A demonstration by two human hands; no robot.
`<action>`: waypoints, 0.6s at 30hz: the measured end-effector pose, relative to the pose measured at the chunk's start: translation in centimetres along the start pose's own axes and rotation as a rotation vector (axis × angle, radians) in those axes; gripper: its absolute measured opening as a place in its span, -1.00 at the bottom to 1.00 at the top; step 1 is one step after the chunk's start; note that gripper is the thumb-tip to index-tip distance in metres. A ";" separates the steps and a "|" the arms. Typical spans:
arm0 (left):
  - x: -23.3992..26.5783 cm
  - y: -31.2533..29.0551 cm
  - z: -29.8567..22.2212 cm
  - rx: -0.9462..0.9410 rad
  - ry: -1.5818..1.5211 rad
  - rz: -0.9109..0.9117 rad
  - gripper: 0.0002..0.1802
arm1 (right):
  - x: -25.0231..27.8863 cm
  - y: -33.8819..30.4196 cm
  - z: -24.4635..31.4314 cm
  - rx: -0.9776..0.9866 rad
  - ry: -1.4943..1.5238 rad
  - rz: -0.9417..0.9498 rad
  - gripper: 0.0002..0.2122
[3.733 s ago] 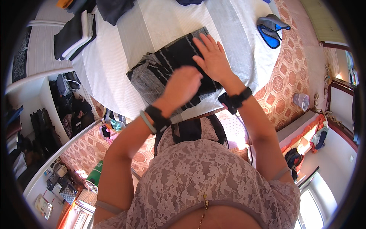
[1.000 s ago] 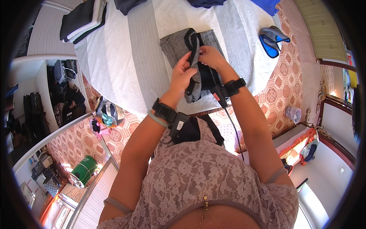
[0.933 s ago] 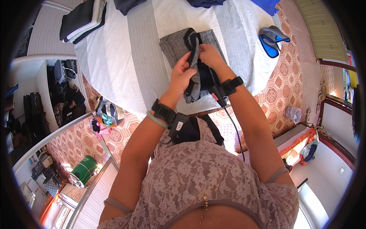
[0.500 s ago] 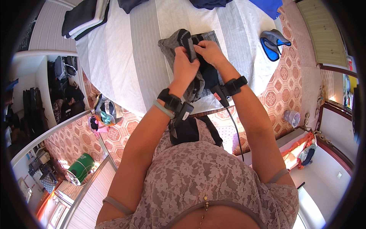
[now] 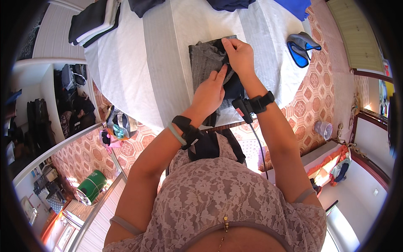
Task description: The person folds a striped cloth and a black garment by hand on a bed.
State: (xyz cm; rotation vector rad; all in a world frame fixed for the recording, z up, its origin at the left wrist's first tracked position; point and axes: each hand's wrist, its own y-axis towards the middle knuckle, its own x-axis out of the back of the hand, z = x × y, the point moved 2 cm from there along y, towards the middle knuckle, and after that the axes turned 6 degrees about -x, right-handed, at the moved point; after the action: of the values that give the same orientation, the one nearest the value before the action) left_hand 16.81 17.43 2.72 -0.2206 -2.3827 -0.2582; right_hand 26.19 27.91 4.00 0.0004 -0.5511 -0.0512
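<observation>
A grey and black garment (image 5: 203,63), partly folded, lies near the front edge of the cloth-covered table (image 5: 161,71). At its upper right corner my right hand (image 5: 240,56) pinches the fabric between thumb and fingers. My left hand (image 5: 208,93) rests over the garment's middle, its index finger stretched out along the fabric toward the right hand. A black part of the garment shows beneath my right wrist. Both wrists wear black straps with small boxes, and a cable hangs from the right one.
Folded dark and white clothes (image 5: 94,21) are stacked at the table's far left. A blue cloth (image 5: 294,8) lies at the far right, above a grey and blue folded item (image 5: 300,48). Bags (image 5: 119,122) stand on the tiled floor; a clear bin (image 5: 323,129) is at right.
The raised, bunched fabric now lies flatter toward the left. My left hand has come off its pinch and moved down a little; my right hand has moved slightly right and up.
</observation>
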 end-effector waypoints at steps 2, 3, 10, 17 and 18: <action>-0.2 0.7 0.3 0.034 0.034 0.071 -0.43 | 0.6 -1.0 1.5 0.048 -0.077 0.027 -0.75; -0.6 1.1 0.8 0.005 0.041 0.090 -0.54 | 0.6 -1.6 2.4 0.148 -0.141 0.046 -0.77; -2.4 2.4 5.5 -0.251 -0.371 0.052 -0.82 | -0.6 -7.8 4.0 0.308 -0.186 0.128 -0.89; -2.6 5.4 4.7 0.137 -0.623 -0.062 -0.80 | 1.8 -8.9 0.3 0.018 -0.219 -0.006 -0.81; -2.2 5.8 4.3 0.078 -0.457 -0.034 -0.81 | 2.1 -8.8 -0.5 -0.045 -0.318 0.032 -0.79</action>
State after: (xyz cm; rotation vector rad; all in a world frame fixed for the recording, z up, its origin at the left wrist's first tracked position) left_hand 16.99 23.93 -1.13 -0.2200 -2.8453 -0.1396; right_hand 27.83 19.00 4.60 -0.0616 -0.8676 -0.0327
